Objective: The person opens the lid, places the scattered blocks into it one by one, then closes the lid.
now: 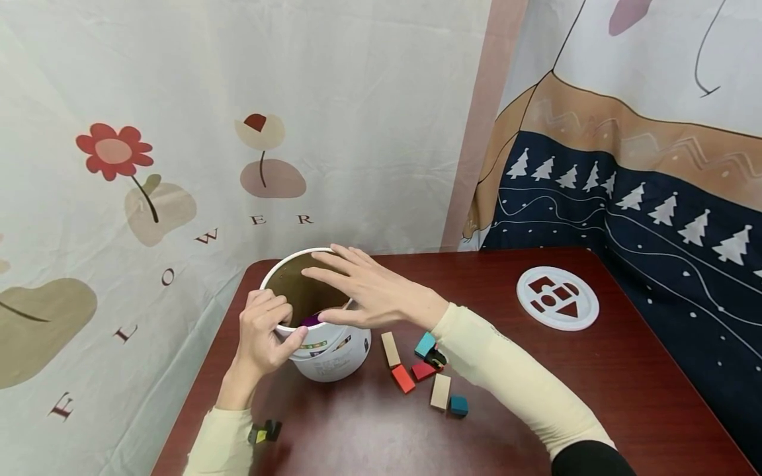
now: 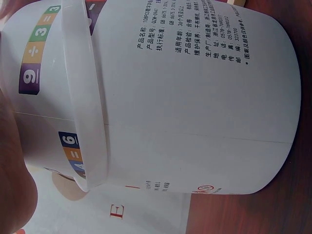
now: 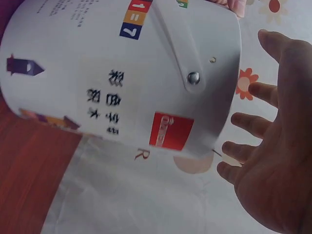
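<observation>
A white bucket [image 1: 333, 362] printed with coloured number tiles and Chinese text stands on the table, tilted slightly in the head view. My left hand [image 1: 262, 334] grips its near-left rim, fingers curled over the edge and thumb on the outer wall. In the left wrist view that thumb [image 2: 17, 180] shows beside the bucket's white handle band [image 2: 87, 97]. Over the mouth, my right hand [image 1: 375, 291] is spread and holds nothing; its separate fingers show in the right wrist view. Something purple [image 1: 311, 320] lies inside the bucket, mostly hidden.
Right of the bucket lie several wooden blocks: cream [image 1: 440, 392], red [image 1: 403, 379] and teal [image 1: 458, 405]. A round white lid [image 1: 586, 302] with shape cut-outs lies at the table's far right. Printed cloth [image 1: 369, 132] hangs behind the table [image 1: 512, 423].
</observation>
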The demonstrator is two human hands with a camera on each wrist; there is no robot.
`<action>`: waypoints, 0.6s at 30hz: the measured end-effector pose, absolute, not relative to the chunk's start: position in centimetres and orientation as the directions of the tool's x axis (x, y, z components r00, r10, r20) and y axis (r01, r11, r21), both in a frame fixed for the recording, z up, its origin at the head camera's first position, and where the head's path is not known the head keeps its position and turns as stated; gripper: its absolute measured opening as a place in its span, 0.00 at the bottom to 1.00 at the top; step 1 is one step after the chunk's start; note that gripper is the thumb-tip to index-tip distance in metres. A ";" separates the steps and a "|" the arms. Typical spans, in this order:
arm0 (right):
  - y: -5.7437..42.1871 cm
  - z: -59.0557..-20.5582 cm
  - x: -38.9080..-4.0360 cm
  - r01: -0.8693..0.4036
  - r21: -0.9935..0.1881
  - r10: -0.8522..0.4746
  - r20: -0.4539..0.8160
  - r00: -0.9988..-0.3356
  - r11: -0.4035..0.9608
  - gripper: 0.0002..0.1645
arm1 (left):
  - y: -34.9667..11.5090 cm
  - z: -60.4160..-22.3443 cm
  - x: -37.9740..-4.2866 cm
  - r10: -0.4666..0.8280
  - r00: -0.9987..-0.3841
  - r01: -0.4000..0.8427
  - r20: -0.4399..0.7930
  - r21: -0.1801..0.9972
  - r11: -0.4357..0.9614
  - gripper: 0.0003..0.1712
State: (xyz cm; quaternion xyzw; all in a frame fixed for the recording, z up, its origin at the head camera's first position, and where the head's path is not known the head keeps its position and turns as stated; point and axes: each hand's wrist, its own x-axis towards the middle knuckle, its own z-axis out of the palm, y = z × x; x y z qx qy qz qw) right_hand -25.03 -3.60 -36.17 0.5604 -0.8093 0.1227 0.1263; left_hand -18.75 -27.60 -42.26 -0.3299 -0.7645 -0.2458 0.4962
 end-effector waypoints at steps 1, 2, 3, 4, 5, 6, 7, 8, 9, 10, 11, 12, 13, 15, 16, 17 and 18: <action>-3.1 -36.3 -25.0 -0.938 -0.058 -0.873 0.349 -0.341 0.343 0.47 | -27.6 -42.3 -18.8 0.261 -0.290 0.748 0.921 0.048 0.661 0.28; -2.6 -36.4 -24.9 -0.937 -0.061 -0.870 0.354 -0.343 0.345 0.47 | -27.5 -42.3 -18.8 0.261 -0.291 0.749 0.921 0.049 0.661 0.28; -2.1 -36.5 -24.9 -0.935 -0.061 -0.867 0.358 -0.346 0.348 0.47 | -27.5 -42.3 -18.8 0.261 -0.291 0.749 0.920 0.050 0.661 0.27; -1.6 -36.7 -24.9 -0.934 -0.065 -0.865 0.361 -0.349 0.350 0.47 | -27.5 -42.3 -18.8 0.260 -0.292 0.749 0.920 0.051 0.661 0.27; -1.1 -36.8 -24.8 -0.933 -0.070 -0.863 0.362 -0.353 0.352 0.47 | -27.5 -42.3 -18.8 0.259 -0.293 0.748 0.920 0.052 0.661 0.27; -0.6 -37.0 -24.8 -0.933 -0.074 -0.860 0.368 -0.353 0.352 0.47 | -27.5 -42.3 -18.8 0.259 -0.293 0.748 0.920 0.053 0.661 0.26; 0.0 -37.2 -24.8 -0.933 -0.078 -0.858 0.373 -0.354 0.351 0.47 | -27.5 -42.3 -18.8 0.257 -0.294 0.748 0.921 0.054 0.661 0.26; 0.5 -37.4 -24.8 -0.932 -0.087 -0.855 0.375 -0.357 0.351 0.46 | -27.5 -42.3 -18.8 0.256 -0.294 0.748 0.921 0.055 0.661 0.26; 1.0 -37.7 -24.8 -0.932 -0.093 -0.853 0.379 -0.358 0.350 0.46 | -27.5 -42.3 -18.8 0.255 -0.293 0.748 0.921 0.055 0.661 0.26; 1.5 -38.0 -24.8 -0.932 -0.099 -0.852 0.381 -0.360 0.349 0.46 | -27.5 -42.3 -18.8 0.253 -0.293 0.748 0.922 0.056 0.661 0.26; 2.0 -38.2 -24.7 -0.931 -0.105 -0.850 0.382 -0.363 0.350 0.46 | -27.6 -42.3 -18.9 0.252 -0.291 0.749 0.923 0.056 0.660 0.26; 2.5 -38.5 -24.7 -0.930 -0.110 -0.849 0.382 -0.366 0.351 0.46 | -27.6 -42.3 -18.9 0.252 -0.290 0.750 0.923 0.056 0.658 0.26; 3.0 -38.9 -24.6 -0.928 -0.114 -0.848 0.378 -0.372 0.356 0.46 | -27.6 -42.3 -18.8 0.251 -0.290 0.751 0.924 0.057 0.658 0.26; 3.9 -39.5 -24.5 -0.922 -0.125 -0.846 0.366 -0.387 0.367 0.46 | -27.6 -42.3 -18.8 0.251 -0.288 0.753 0.924 0.056 0.656 0.26; 4.4 -39.8 -24.5 -0.919 -0.132 -0.845 0.362 -0.394 0.372 0.46 | -27.6 -42.3 -18.8 0.251 -0.288 0.753 0.924 0.056 0.656 0.26; 4.8 -40.2 -24.4 -0.916 -0.141 -0.843 0.357 -0.402 0.377 0.46 | -27.6 -42.4 -18.8 0.252 -0.288 0.754 0.924 0.057 0.655 0.26; 5.2 -40.5 -24.4 -0.913 -0.148 -0.841 0.356 -0.407 0.380 0.46 | -27.6 -42.4 -18.8 0.253 -0.290 0.753 0.923 0.057 0.655 0.26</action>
